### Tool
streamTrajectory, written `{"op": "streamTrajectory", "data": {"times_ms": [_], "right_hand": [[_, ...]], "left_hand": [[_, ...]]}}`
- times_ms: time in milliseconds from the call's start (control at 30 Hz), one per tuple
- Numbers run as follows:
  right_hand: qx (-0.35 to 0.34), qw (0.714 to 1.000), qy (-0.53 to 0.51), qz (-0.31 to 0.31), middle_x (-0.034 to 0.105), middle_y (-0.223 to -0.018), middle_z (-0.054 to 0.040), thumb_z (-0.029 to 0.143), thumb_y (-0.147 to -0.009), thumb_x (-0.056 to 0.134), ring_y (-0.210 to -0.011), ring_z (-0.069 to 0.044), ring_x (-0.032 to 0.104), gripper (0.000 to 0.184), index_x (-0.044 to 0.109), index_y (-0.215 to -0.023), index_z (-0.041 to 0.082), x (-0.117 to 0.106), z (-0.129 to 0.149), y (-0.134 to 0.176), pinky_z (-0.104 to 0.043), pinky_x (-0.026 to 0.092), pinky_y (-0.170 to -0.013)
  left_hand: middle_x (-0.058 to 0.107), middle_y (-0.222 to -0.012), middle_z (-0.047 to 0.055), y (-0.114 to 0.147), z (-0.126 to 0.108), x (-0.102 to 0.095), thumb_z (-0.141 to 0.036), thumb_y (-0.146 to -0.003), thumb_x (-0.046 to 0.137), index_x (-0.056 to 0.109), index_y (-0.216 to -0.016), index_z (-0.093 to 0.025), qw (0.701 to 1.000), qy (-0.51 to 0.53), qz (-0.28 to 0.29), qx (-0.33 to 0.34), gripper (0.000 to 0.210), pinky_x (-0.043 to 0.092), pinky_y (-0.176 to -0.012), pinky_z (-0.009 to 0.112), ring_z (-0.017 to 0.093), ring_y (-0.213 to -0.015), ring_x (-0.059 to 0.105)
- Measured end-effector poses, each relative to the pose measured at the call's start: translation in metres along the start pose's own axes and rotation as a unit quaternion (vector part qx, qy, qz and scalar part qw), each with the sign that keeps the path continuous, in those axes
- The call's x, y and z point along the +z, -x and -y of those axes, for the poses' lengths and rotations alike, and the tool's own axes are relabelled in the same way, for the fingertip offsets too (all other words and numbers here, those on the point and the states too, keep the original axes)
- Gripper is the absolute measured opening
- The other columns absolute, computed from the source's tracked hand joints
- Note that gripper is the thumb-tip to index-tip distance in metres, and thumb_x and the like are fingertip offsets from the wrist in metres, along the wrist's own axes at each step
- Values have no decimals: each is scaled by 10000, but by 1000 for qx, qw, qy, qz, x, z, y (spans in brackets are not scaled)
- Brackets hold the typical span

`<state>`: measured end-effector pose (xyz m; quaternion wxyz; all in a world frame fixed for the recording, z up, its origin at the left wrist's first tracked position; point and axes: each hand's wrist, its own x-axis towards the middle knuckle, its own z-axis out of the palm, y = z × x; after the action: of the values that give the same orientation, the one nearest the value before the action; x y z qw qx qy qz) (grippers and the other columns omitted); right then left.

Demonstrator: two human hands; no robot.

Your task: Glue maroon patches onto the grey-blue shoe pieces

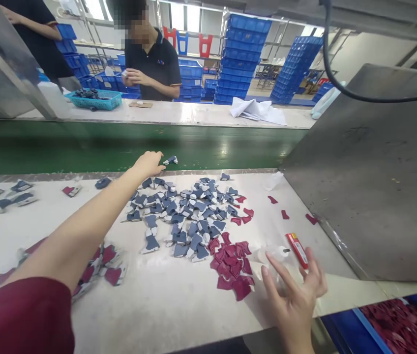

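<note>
My left hand [150,163] reaches out over the edge of the green conveyor belt, fingers extended and holding nothing. Just beyond its fingertips, a small blue-grey and white moulded part [171,160] lies on the belt. Below it spreads a loose pile of similar blue-grey parts [197,204] on the white worktop. My right hand [297,297] hovers over the worktop with its fingers spread and empty. Near those fingers lie a slim red-and-white object with a yellow end [297,250] and a clear plastic thing [273,254]. To their left is a heap of dark red flat pieces [232,265].
Maroon-topped parts [114,275] lie under my left forearm, and more blue-grey parts [0,201] at far left. A metal panel [378,172] borders the right side. A blue bin [363,324] holds red pieces. Across the belt stands a co-worker [153,64] by a turquoise basket [100,102].
</note>
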<state>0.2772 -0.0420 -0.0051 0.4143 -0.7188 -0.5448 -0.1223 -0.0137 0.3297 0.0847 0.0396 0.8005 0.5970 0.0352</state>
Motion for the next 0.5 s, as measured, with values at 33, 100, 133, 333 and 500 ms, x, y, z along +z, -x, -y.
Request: {"op": "streamTrajectory", "data": {"times_ms": [33, 100, 133, 333, 500], "right_hand": [[-17, 1000, 1, 16, 293, -1565, -112, 402, -873, 669, -1389, -470, 299, 213, 780, -987, 261, 2, -2, 0, -694, 414, -946], [-48, 998, 2, 48, 392, -1482, -116, 384, -885, 653, -1381, -445, 313, 207, 764, -1035, 296, 5, -7, -1, -706, 378, -972], [-58, 996, 1, 61, 458, -1400, -123, 375, -890, 645, -1372, -429, 322, 226, 748, -1078, 304, 7, -9, -1, -695, 378, -979], [-54, 998, 3, 42, 556, -1052, -115, 387, -873, 664, -1167, -356, 473, 396, 653, -1243, 246, 9, -11, 2, -595, 454, -917], [-38, 999, -27, -25, 606, -977, -87, 302, -809, 757, -937, -274, 588, 509, 586, -1282, 223, 9, -13, 8, -501, 519, -823]], "left_hand": [[638, -1246, 153, -11, -3, 7, -328, -907, 644, 577, -1278, -130, 1000, 3, -1, 3, 426, 506, -936, 442, 291, -1126, 611], [611, -1261, 114, -27, -8, 17, -343, -937, 616, 576, -1263, -161, 1000, 12, -3, 3, 376, 542, -901, 463, 251, -1084, 628], [606, -1264, 103, -31, -10, 19, -347, -943, 610, 575, -1260, -168, 1000, 17, -4, 1, 366, 554, -884, 461, 240, -1065, 635], [613, -1259, 194, -17, -14, 3, -330, -959, 538, 606, -1224, -94, 998, 45, -28, 17, 361, 443, -1008, 482, 314, -1184, 569], [705, -1046, 180, 96, -5, -16, -449, -873, 575, 695, -1069, -134, 984, 168, -57, -3, 390, 467, -937, 444, 334, -1034, 630]]}}
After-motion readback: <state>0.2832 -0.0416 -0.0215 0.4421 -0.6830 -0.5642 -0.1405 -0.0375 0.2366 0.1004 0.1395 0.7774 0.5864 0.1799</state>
